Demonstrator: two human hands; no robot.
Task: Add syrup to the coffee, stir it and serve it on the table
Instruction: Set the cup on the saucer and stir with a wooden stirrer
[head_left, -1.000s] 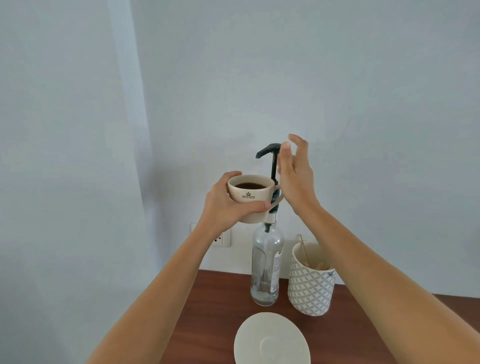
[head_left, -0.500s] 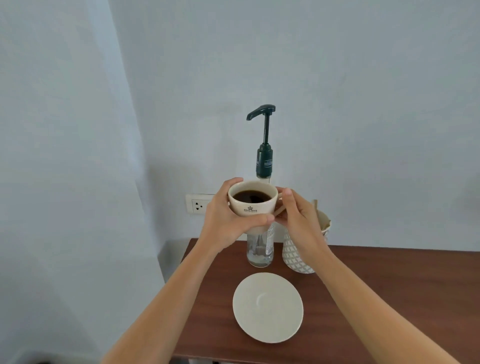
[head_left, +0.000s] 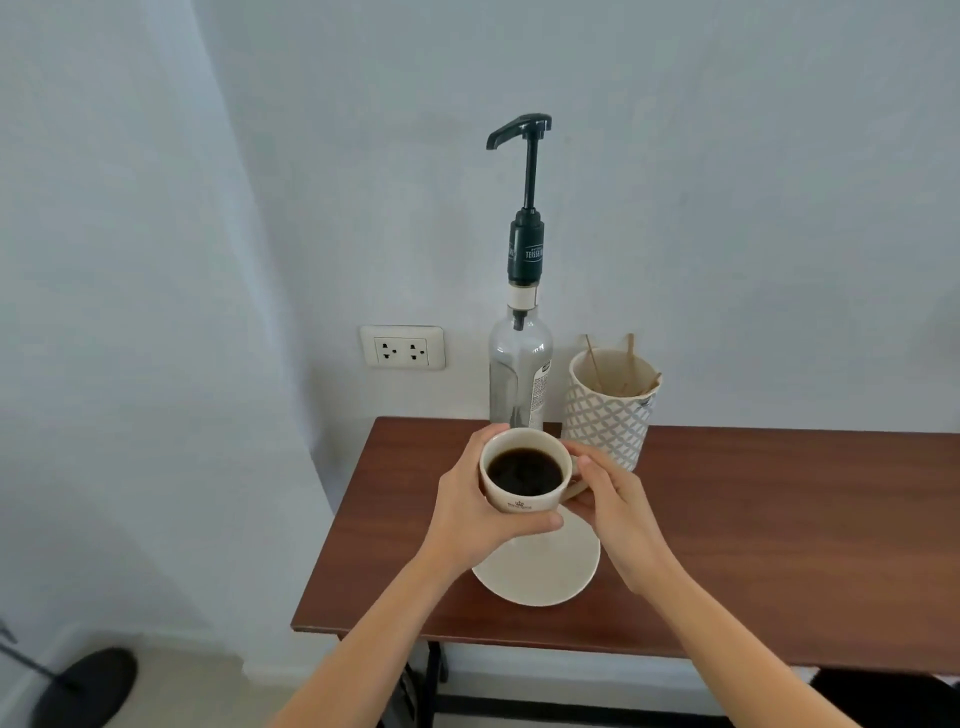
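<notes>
— So what is crowding the cup right now?
— Behind it the syrup bottle with its tall pump is standing against the wall, just beside a patterned pot of wooden stirrers; a wall socket is sitting left of them.
— And the grip?
— The left hand is wrapping the cup's body, the right hand is pinching the handle, both clenched on it above the saucer on the desk.
— Anything different?
— Half a second ago the cup was hanging higher, covering the bottle; now it is lying lower, over the saucer.
</notes>
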